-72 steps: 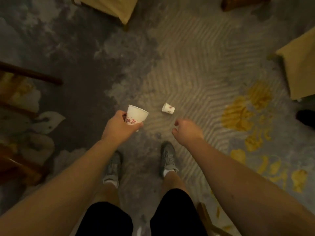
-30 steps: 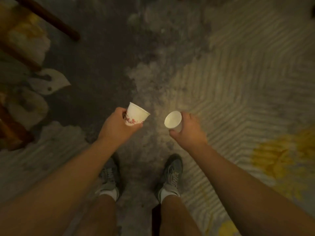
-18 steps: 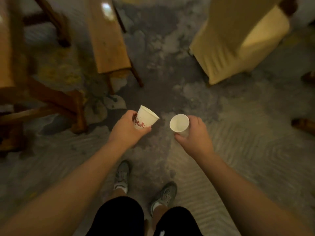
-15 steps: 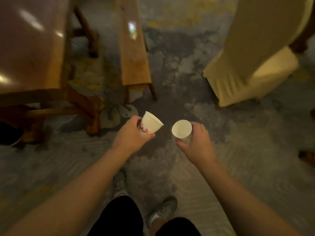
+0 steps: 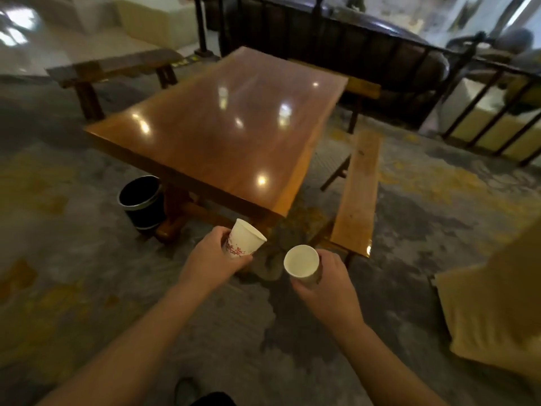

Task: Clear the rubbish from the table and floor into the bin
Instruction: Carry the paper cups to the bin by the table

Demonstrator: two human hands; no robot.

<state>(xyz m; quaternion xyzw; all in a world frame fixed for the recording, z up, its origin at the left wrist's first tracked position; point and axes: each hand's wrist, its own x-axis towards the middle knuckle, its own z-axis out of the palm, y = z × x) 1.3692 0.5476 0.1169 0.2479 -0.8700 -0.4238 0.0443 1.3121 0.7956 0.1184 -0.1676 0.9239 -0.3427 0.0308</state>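
Observation:
My left hand [image 5: 212, 259] grips a white paper cup with a red print [image 5: 244, 240], tilted with its mouth up and to the right. My right hand [image 5: 328, 284] holds a second, plain-looking white paper cup [image 5: 301, 263], its open mouth facing me. Both cups hang in the air in front of the near corner of a glossy wooden table [image 5: 222, 127]. A black bin [image 5: 140, 200] stands on the floor to the left, beside the table's leg, well apart from both hands.
A wooden bench [image 5: 355, 194] runs along the table's right side; another bench [image 5: 114, 68] stands beyond its far left. A yellow-covered chair [image 5: 497, 315] is at the right. Dark railings [image 5: 351, 45] close off the back. Grey and yellow patterned carpet covers the floor.
The right hand picked the small cup off the carpet. My view has since swung up from the floor to the table and bin; both hands keep their cups.

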